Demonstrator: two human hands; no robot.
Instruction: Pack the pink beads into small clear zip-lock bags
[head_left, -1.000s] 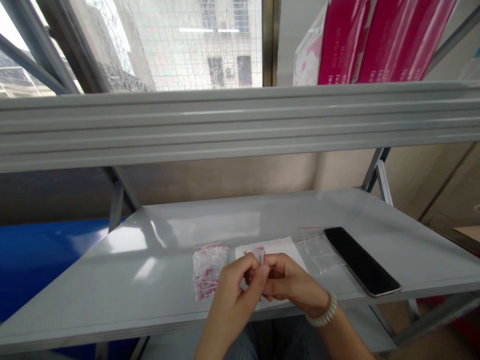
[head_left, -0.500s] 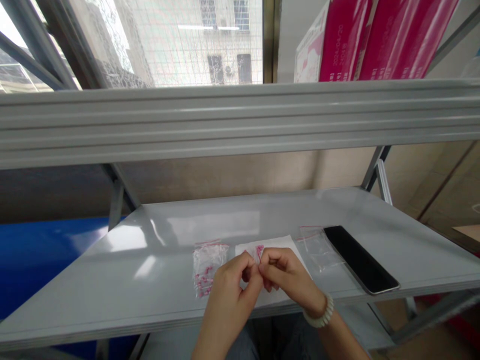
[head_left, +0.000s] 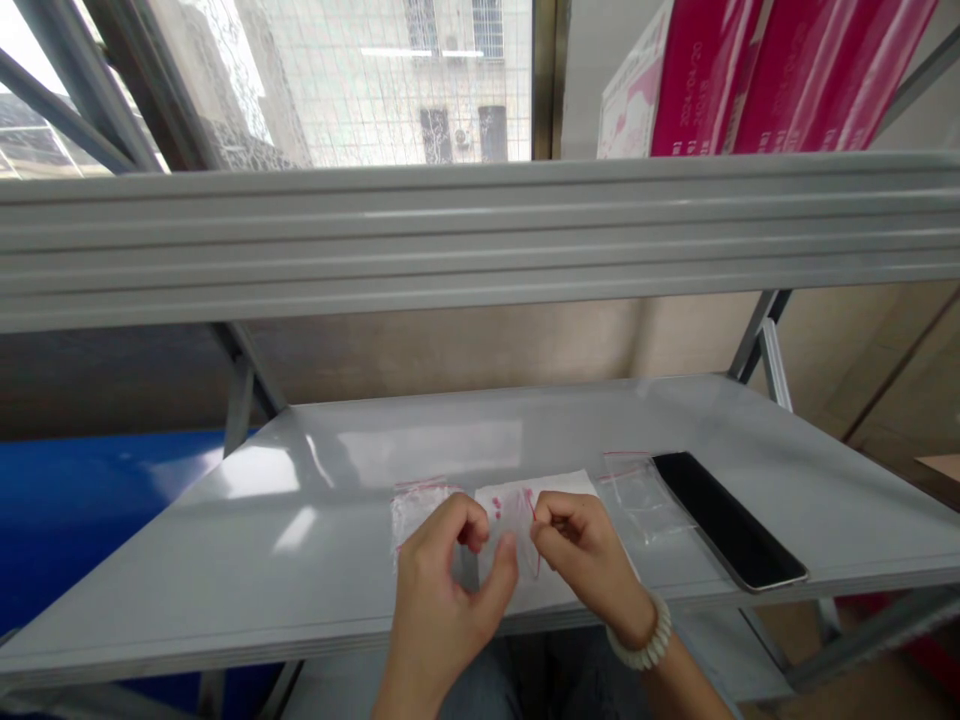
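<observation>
My right hand (head_left: 581, 545) pinches the clear bag (head_left: 519, 530), best held steady over the paper (head_left: 574, 481), while my left hand (head_left: 442, 590) gapes wide.

The table (head_left: 187, 570) gives passage left of the leftmost bag (head_left: 414, 508), while the phone (head_left: 727, 518) obstructs rightward and the shelf (head_left: 480, 240) overhead.

Daylight thru window (head_left: 390, 100), up top, nr blown out; glare patches on L side of tabletop (head_left: 187, 580); back wall (head_left: 465, 355) dim; wide-angle stretch at edges; fine detail soft.
</observation>
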